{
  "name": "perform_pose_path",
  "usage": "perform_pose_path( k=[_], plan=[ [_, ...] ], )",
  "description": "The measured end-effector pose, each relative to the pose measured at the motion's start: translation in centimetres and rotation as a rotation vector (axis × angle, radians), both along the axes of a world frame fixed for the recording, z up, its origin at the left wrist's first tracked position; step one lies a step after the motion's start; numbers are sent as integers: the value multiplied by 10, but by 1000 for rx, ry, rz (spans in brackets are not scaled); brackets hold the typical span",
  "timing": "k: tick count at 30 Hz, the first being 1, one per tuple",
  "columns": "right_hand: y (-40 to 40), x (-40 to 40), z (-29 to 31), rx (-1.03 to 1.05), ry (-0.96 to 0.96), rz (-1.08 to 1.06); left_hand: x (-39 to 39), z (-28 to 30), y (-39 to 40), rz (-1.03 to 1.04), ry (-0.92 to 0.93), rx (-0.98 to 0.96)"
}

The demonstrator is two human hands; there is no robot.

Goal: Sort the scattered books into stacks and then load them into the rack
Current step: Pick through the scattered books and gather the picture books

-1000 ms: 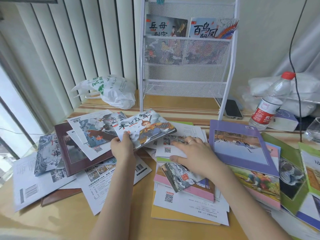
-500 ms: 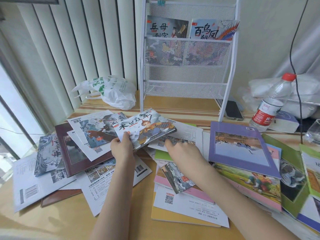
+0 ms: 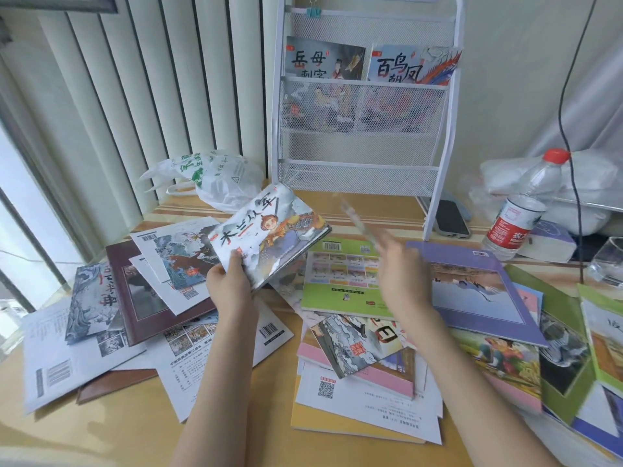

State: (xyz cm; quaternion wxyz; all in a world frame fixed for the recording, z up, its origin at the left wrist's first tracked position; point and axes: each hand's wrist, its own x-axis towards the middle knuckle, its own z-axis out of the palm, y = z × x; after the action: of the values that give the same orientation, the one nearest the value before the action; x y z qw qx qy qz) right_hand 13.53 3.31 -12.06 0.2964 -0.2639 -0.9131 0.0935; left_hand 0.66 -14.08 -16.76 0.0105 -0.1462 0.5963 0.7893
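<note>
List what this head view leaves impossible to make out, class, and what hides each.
- Right hand: motion-blurred; fingers and the thin book edge it lifts are smeared.
- Phone: partly behind the rack leg.
- Glass: cut by the right edge.
- Left hand: its stack's lower books hidden under the top cover.

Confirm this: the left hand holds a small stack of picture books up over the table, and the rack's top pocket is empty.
Not quite. In the head view the rack's top pocket already holds two picture books, standing side by side. The rest is right: the left hand holds the small stack of picture books up over the table.
</note>
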Motion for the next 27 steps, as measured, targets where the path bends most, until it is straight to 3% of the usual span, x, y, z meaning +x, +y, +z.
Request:
perform_pose_path(
  k=[4, 7, 11, 13, 15, 18, 19, 21, 22, 25, 26, 27],
  plan=[
    [20, 5, 15, -290, 351, -67, 2, 0, 2, -6, 129, -96],
    [19, 10, 20, -407, 504, -39, 8, -1, 13, -175, 160, -202],
    [9, 14, 23, -599, 763, -28, 14, -5, 24, -458, 189, -502],
    [6, 13, 24, -751, 873, 9, 17, -6, 26, -547, 195, -541],
    [4, 9, 20, -907, 926, 48, 19, -6, 26, -529, 276, -659],
    [0, 1, 5, -1159, 945, 116, 29, -8, 26, -346, 499, -1118],
    [-2, -2, -1, -1229, 957, 136, 32, -5, 26, -279, 593, -1177],
    [-4, -4, -9, -1332, 952, 140, 32, -2, 26, -202, 709, -976],
    [-4, -4, -12, -1358, 941, 144, 31, 1, 25, -229, 653, -735],
    [0, 1, -19, -1400, 883, 171, 32, 22, 20, -483, 257, 130],
    [1, 4, -20, -1411, 857, 187, 32, 26, 19, -536, 166, 298],
    [1, 6, -21, -1418, 825, 206, 33, 30, 18, -585, 154, 338]
  ],
)
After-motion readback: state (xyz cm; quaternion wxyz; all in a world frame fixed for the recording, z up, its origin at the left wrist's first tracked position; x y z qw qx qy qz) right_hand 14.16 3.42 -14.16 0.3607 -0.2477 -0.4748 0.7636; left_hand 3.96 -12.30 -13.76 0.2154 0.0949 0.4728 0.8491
